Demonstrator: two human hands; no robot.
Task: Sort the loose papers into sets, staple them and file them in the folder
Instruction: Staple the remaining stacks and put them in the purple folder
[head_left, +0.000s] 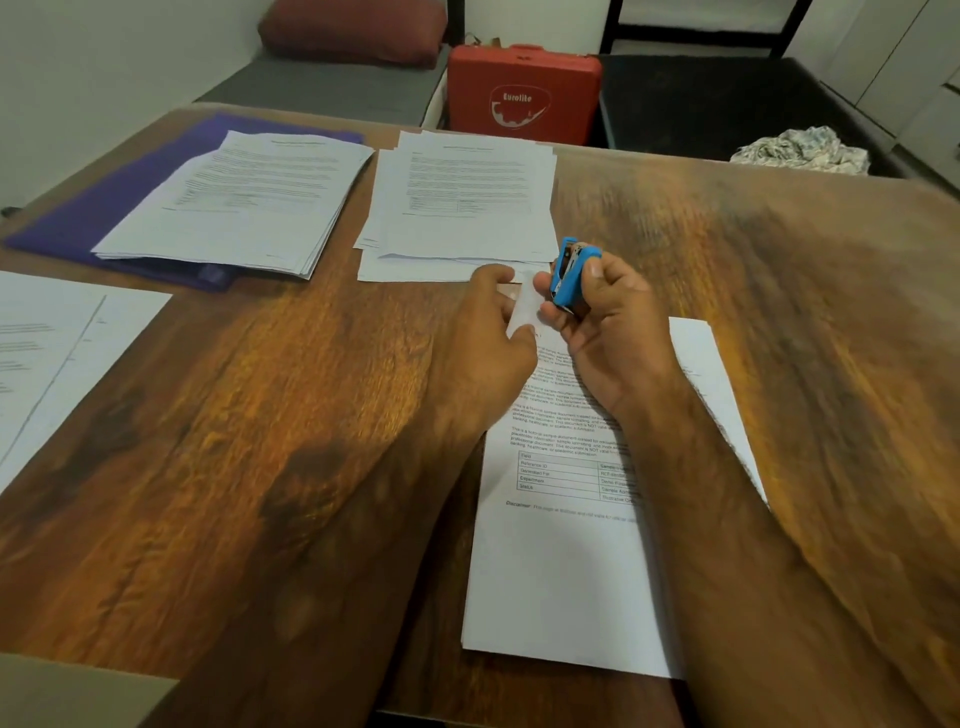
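A printed paper set (566, 561) lies on the wooden table (260, 415) in front of me. My right hand (608, 332) grips a small blue stapler (571, 273) at the set's raised top left corner. My left hand (488, 332) pinches that lifted corner beside the stapler. A stack of papers (467, 202) lies just beyond my hands. Another stack (244, 202) rests on the purple folder (93, 218) at the far left. More sheets (47, 353) lie at the left edge.
A red case (524, 93) stands behind the table's far edge. A crumpled patterned cloth (805, 150) lies at the back right. A grey mattress with a maroon pillow (353, 31) is at the back left. A tan cardboard piece (67, 691) shows at the bottom left.
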